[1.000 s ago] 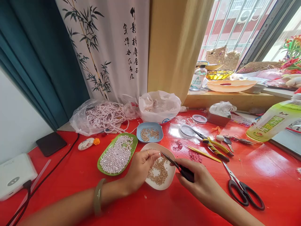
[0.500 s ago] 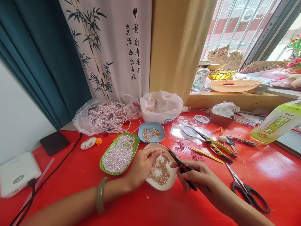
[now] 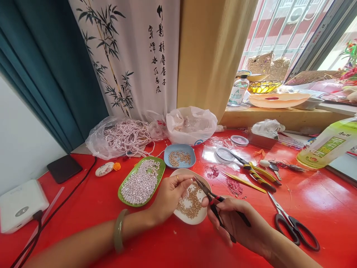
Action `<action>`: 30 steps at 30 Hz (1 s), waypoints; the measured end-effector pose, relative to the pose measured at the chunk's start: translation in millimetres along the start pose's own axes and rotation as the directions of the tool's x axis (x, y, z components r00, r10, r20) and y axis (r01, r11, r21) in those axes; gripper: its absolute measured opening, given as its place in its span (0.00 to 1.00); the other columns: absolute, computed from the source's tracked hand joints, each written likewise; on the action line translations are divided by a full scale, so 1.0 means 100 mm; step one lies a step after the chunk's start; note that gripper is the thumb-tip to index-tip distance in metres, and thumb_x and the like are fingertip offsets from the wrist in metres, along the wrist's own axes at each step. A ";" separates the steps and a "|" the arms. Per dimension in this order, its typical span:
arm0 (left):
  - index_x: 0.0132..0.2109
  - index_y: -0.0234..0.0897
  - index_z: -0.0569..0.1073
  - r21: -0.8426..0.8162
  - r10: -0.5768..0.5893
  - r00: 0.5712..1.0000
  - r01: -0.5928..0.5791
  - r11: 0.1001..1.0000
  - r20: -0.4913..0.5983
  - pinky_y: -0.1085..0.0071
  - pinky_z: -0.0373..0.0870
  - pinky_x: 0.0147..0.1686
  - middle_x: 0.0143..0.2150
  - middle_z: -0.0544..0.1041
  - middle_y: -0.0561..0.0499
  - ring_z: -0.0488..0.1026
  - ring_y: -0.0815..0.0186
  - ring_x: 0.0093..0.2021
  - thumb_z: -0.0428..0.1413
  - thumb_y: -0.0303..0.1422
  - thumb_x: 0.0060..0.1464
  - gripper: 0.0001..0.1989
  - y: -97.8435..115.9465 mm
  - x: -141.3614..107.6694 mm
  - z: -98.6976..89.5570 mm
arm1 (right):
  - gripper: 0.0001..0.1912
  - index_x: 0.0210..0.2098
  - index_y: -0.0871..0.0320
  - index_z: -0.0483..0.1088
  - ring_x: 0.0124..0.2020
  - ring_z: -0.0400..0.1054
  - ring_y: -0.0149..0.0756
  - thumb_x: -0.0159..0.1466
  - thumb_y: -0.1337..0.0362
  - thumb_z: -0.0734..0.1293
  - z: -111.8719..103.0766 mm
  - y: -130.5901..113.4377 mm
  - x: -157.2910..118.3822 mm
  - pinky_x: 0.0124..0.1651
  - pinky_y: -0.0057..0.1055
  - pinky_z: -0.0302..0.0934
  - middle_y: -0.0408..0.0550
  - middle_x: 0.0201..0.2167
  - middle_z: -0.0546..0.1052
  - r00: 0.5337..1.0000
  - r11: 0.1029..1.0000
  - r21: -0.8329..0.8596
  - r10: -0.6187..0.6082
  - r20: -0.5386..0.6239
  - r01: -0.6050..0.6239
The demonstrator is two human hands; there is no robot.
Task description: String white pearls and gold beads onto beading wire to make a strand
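My right hand (image 3: pixel 237 217) is wrapped round black needle-nose pliers (image 3: pixel 212 204), whose handles are spread apart. The tips of the pliers reach up to the fingertips of my left hand (image 3: pixel 173 193). Thumb and forefinger of the left hand are pinched together; whatever sits between them is too small to make out. Both hands are over a white dish (image 3: pixel 192 219) of small gold beads (image 3: pixel 192 208). Left of it stands a green tray (image 3: pixel 120 195) of pearl beads (image 3: pixel 139 186), and behind it a blue dish (image 3: pixel 166 150) with more gold beads.
Scissors (image 3: pixel 295 227), yellow-handled pliers (image 3: pixel 259 176) and yellow tweezers (image 3: pixel 245 182) lie to the right. Behind are a bag of bead strands (image 3: pixel 125 136) and a white plastic bag (image 3: pixel 192 126). A phone (image 3: pixel 64 169) and a cable (image 3: pixel 75 190) lie at left.
The handles of the pliers have spread wider in my right hand, which has turned palm-up. The pliers' tips have moved slightly left, to the left fingertips. My left hand stays nearly still.
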State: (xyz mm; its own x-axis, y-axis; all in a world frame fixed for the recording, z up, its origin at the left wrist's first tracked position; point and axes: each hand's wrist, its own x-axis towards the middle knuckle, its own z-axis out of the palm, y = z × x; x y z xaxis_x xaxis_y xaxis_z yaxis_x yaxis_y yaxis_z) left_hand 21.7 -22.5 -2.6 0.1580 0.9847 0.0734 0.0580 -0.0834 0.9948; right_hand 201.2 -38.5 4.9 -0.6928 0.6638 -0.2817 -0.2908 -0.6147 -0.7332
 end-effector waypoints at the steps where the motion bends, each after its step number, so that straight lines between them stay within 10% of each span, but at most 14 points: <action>1: 0.35 0.32 0.74 0.001 0.003 1.000 -0.003 1.000 0.001 0.77 0.54 0.21 0.17 0.57 0.57 0.54 0.74 0.20 0.51 0.38 0.50 0.14 0.00 0.00 0.00 | 0.16 0.39 0.65 0.66 0.13 0.62 0.26 0.51 0.66 0.59 0.00 0.00 0.00 0.16 0.22 0.52 0.44 0.19 0.69 1.000 1.000 0.005 0.004 0.006 -0.004; 19: 0.34 0.32 0.75 0.024 0.010 1.000 -0.010 1.000 0.005 0.76 0.53 0.20 0.17 0.57 0.57 0.53 0.73 0.19 0.51 0.40 0.49 0.15 0.02 0.00 -0.01 | 0.11 0.34 0.63 0.68 0.13 0.58 0.24 0.51 0.66 0.61 -0.02 0.02 0.01 0.13 0.20 0.49 0.40 0.17 0.65 1.000 0.999 0.038 -0.006 0.014 0.005; 30: 0.30 0.31 0.74 0.057 0.014 1.000 -0.015 0.998 0.020 0.76 0.52 0.19 0.16 0.55 0.57 0.53 0.74 0.19 0.49 0.40 0.51 0.16 0.01 0.01 -0.02 | 0.08 0.29 0.65 0.68 0.13 0.49 0.23 0.53 0.67 0.59 0.02 -0.03 -0.01 0.19 0.25 0.40 0.37 0.11 0.60 0.975 0.894 -0.437 -0.173 -0.136 0.097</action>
State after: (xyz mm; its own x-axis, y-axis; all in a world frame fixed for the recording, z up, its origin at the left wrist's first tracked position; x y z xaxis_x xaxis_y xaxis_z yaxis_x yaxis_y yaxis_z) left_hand 19.5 -21.5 -1.5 0.1784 0.9802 0.0862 0.1120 -0.1073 0.9879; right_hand 201.5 -38.4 8.8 -0.5356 0.8118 -0.2326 -0.0385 -0.2986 -0.9536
